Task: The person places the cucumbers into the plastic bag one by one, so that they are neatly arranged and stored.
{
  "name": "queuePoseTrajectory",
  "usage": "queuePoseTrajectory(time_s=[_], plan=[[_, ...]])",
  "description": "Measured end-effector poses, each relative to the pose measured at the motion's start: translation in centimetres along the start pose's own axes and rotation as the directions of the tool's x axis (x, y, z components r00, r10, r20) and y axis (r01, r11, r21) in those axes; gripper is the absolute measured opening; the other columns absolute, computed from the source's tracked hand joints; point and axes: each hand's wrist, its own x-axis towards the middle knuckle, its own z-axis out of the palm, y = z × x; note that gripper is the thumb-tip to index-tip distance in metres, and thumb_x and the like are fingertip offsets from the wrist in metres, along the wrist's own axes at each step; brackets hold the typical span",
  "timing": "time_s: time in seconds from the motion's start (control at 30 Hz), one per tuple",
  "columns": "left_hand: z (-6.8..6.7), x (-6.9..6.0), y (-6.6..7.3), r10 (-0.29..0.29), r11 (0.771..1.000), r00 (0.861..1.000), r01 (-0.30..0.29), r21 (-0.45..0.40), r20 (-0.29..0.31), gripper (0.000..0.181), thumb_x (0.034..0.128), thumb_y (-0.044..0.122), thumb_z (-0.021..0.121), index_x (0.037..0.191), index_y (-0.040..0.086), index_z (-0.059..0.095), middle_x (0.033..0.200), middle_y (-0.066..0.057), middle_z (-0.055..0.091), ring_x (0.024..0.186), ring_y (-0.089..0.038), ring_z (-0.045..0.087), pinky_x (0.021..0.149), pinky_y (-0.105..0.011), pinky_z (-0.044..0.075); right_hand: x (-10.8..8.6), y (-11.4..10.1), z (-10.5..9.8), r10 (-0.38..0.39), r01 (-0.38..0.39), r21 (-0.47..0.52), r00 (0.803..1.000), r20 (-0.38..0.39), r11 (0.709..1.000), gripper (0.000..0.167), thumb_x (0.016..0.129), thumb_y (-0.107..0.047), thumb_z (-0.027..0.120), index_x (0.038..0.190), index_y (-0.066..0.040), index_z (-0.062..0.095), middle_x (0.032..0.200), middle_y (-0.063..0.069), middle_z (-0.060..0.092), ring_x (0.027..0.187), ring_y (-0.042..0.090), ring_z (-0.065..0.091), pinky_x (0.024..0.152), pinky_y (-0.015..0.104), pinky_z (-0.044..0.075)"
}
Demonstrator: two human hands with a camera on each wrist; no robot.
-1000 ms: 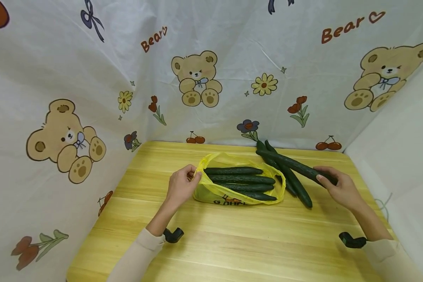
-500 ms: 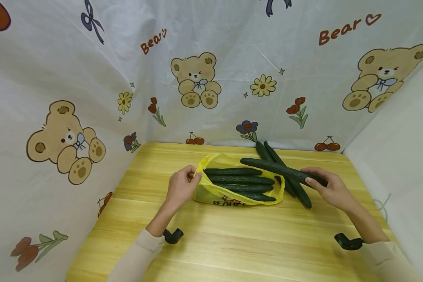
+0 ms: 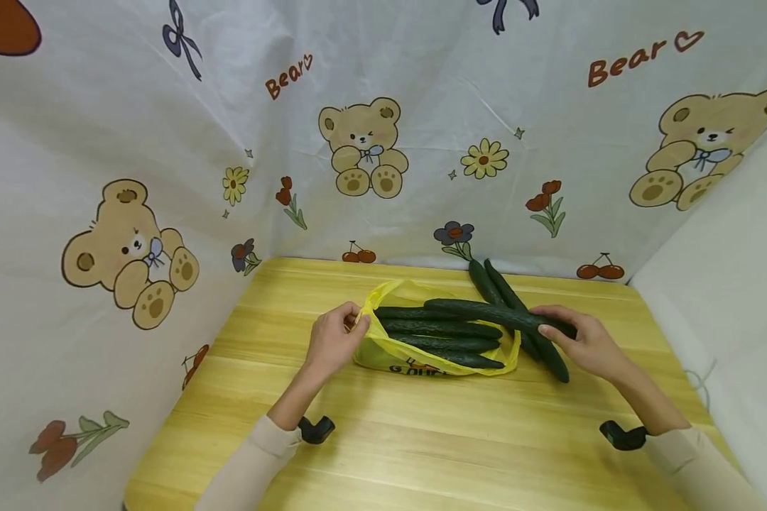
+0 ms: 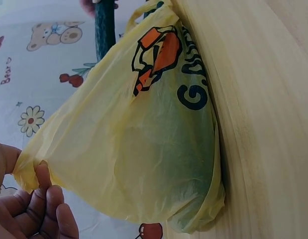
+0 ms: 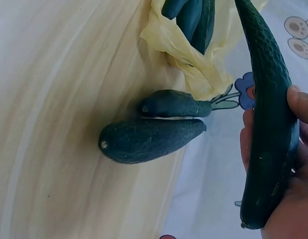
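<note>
The counter (image 3: 460, 433) bears the whole job, so letting it carry the bag's weight seems wise; lifting the bag could tip its load out. On it sits the yellow bag (image 3: 377, 353), its mouth gaping upward and to the right, wide enough to show four bagged cucumbers (image 3: 444, 328) lying side by side, left to right. Of all the parts, that thin, slack plastic looks likeliest to fold into the way.

The held cucumber (image 3: 479, 310) is raised, its left end over the far part of the mouth, its right end well outside, above two loose cucumbers (image 3: 552, 363) that slant from far to near at the bag's right. Sliding it in left end first, in line with the other four, should suit the narrow opening; a crosswise entry could snag the right rim. Whether its tip touches the far bagged cucumber, I cannot tell.

The right hand (image 3: 581, 345) grips the right end, thumb on the near side, fingers on the far side; that leaves most of the length free to go in, though letting go early may drop the end on the rim.

The left hand (image 3: 334, 345) pinches the bag's left corner between thumb and fingertips: a light, steady pull left should be enough.
</note>
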Motion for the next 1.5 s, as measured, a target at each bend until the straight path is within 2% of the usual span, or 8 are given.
queuePoseTrajectory(time_s=[0.37, 0.53, 0.67, 1.0, 1.1, 1.3, 1.4, 1.5], plan=[[0.1, 0.1, 0.2, -0.01, 1.0, 1.0, 0.01, -0.004, 0.011, 0.014, 0.1027, 0.028, 0.071, 0.094, 0.017, 0.072, 0.079, -0.002, 0.066, 0.063, -0.014, 0.058, 0.065, -0.031, 0.044, 1.7, -1.0, 1.6, 0.015, -0.01, -0.06, 0.997, 0.074, 0.998, 0.036, 0.109, -0.02, 0.065, 0.145, -0.016, 0.066, 0.139, 0.017, 0.07, 0.081, 0.0, 0.054, 0.08, 0.019, 0.044], [0.3, 0.0, 0.2, -0.009, 1.0, 1.0, 0.009, -0.007, 0.013, 0.014, 0.1028, 0.027, 0.071, 0.093, 0.017, 0.072, 0.078, -0.001, 0.066, 0.063, -0.014, 0.058, 0.066, -0.032, 0.044, 2.6, -1.2, 3.0, 0.033, -0.03, -0.023, 0.993, 0.112, 0.999, 0.038, 0.11, -0.02, 0.063, 0.147, -0.014, 0.063, 0.093, 0.021, 0.072, 0.046, -0.001, 0.029, 0.058, 0.026, 0.041], [0.4, 0.0, 0.0, -0.012, 1.0, 1.0, 0.012, -0.007, 0.012, 0.014, 0.1027, 0.027, 0.071, 0.093, 0.018, 0.072, 0.078, -0.002, 0.066, 0.063, -0.014, 0.058, 0.066, -0.032, 0.044, 3.4, -1.4, 4.1, 0.013, -0.013, -0.001, 0.991, 0.13, 1.0, 0.039, 0.11, -0.019, 0.063, 0.148, -0.011, 0.062, 0.083, 0.022, 0.071, 0.042, 0.0, 0.021, 0.053, 0.028, 0.038], [0.4, -0.2, -0.1, -0.017, 1.0, 1.0, 0.017, 0.004, 0.016, 0.015, 0.1031, 0.028, 0.07, 0.093, 0.017, 0.071, 0.079, -0.002, 0.065, 0.064, -0.014, 0.057, 0.067, -0.031, 0.044, 5.5, -2.3, 5.9, 0.009, -0.01, 0.006, 0.985, 0.17, 1.0, 0.042, 0.11, -0.024, 0.064, 0.149, -0.011, 0.062, 0.141, 0.017, 0.069, 0.042, 0.003, 0.022, 0.057, 0.028, 0.041], [0.4, -0.1, 0.0, -0.011, 1.0, 1.0, 0.011, -0.003, 0.015, 0.015, 0.1035, 0.028, 0.07, 0.093, 0.017, 0.07, 0.078, -0.001, 0.065, 0.064, -0.014, 0.057, 0.066, -0.031, 0.043, 6.2, -2.7, 6.3, -0.007, 0.006, 0.004, 0.987, 0.163, 1.0, 0.04, 0.109, -0.022, 0.065, 0.147, -0.011, 0.063, 0.145, 0.015, 0.067, 0.045, 0.004, 0.022, 0.064, 0.029, 0.043], [0.5, -0.1, -0.1, -0.003, 1.0, 1.0, 0.003, -0.002, 0.018, 0.014, 0.1024, 0.026, 0.07, 0.091, 0.018, 0.07, 0.076, 0.0, 0.064, 0.063, -0.014, 0.056, 0.064, -0.029, 0.042, 7.0, -3.1, 7.8, -0.027, 0.032, -0.029, 0.987, 0.161, 0.999, 0.036, 0.109, -0.022, 0.065, 0.144, -0.016, 0.066, 0.144, 0.011, 0.069, 0.059, 0.009, 0.043, 0.087, 0.036, 0.048], [0.6, -0.2, -0.2, -0.009, 1.0, 1.0, 0.009, -0.003, 0.021, 0.014, 0.1019, 0.026, 0.071, 0.09, 0.019, 0.07, 0.076, 0.001, 0.064, 0.063, -0.014, 0.056, 0.063, -0.029, 0.042, 7.5, -3.3, 8.8, -0.045, 0.049, -0.015, 0.984, 0.17, 0.999, 0.036, 0.109, -0.021, 0.065, 0.144, -0.015, 0.066, 0.146, 0.011, 0.069, 0.085, 0.019, 0.066, 0.099, 0.046, 0.054], [0.8, -0.1, -0.3, -0.011, 1.0, 1.0, 0.011, -0.006, 0.021, 0.013, 0.102, 0.027, 0.071, 0.091, 0.019, 0.07, 0.077, 0.001, 0.064, 0.064, -0.014, 0.057, 0.064, -0.029, 0.043, 8.2, -3.6, 9.5, -0.064, 0.066, -0.007, 0.983, 0.173, 0.998, 0.036, 0.109, -0.021, 0.065, 0.144, -0.015, 0.067, 0.146, 0.011, 0.069, 0.123, 0.026, 0.068, 0.106, 0.054, 0.055]])
